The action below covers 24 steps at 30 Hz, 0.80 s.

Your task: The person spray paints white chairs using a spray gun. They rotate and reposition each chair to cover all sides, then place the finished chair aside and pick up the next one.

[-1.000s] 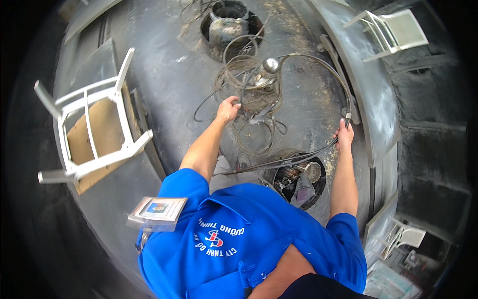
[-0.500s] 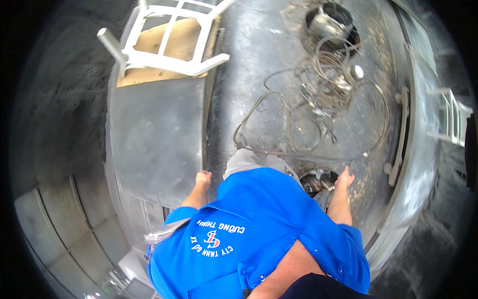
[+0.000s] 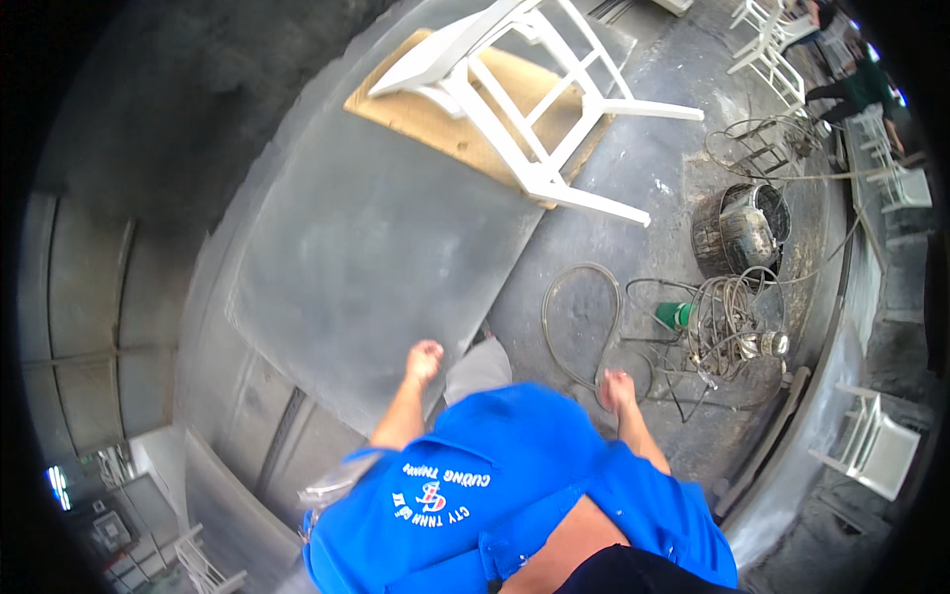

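Right of centre, a hose loop (image 3: pixel 545 309) is stretching up-frame above the nearer right hand (image 3: pixel 619 391) (grip unclear), left hand (image 3: pixel 426 360) curled closed.

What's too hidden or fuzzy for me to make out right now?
All in the head view:
- Left hand: its curled fingers hide the palm.
- Right hand: blurred, so finger detail is lost.
- White chair: one end cut off by the top edge.
- Black bucket: its wall and the container inside hide the bottom.
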{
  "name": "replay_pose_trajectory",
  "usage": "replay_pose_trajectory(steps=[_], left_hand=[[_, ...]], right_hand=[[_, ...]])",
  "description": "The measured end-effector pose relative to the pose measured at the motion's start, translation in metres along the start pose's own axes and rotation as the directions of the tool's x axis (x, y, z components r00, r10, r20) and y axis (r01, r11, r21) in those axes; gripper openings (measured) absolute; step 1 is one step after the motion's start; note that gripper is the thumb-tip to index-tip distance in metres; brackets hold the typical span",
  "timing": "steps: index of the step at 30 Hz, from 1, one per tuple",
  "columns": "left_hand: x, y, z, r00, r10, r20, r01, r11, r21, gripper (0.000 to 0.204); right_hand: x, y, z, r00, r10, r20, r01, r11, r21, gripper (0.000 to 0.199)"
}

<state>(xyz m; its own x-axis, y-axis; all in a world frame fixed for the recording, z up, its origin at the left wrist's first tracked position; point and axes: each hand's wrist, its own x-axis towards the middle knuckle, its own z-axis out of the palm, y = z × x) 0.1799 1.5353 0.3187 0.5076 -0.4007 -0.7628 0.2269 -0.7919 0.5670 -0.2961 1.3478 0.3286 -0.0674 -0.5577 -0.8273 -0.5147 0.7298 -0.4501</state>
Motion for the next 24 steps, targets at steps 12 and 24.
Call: replay_pose_trajectory(steps=[12,24], left_hand=[[0.085,0.047,-0.078,0.938,-0.276,-0.211,0.074,0.751,-0.656,0.008],[0.151,0.274,0.021,1.000,-0.009,0.025,0.024,0.725,-0.689,0.036]], right_hand=[[-0.059,-0.384,0.046,0.727,-0.667,0.161,0.681,0.730,-0.050,0.046],[-0.137,-0.657,0.084,-0.053,-0.997,-0.053,0.981,-0.042,-0.189,0.084]])
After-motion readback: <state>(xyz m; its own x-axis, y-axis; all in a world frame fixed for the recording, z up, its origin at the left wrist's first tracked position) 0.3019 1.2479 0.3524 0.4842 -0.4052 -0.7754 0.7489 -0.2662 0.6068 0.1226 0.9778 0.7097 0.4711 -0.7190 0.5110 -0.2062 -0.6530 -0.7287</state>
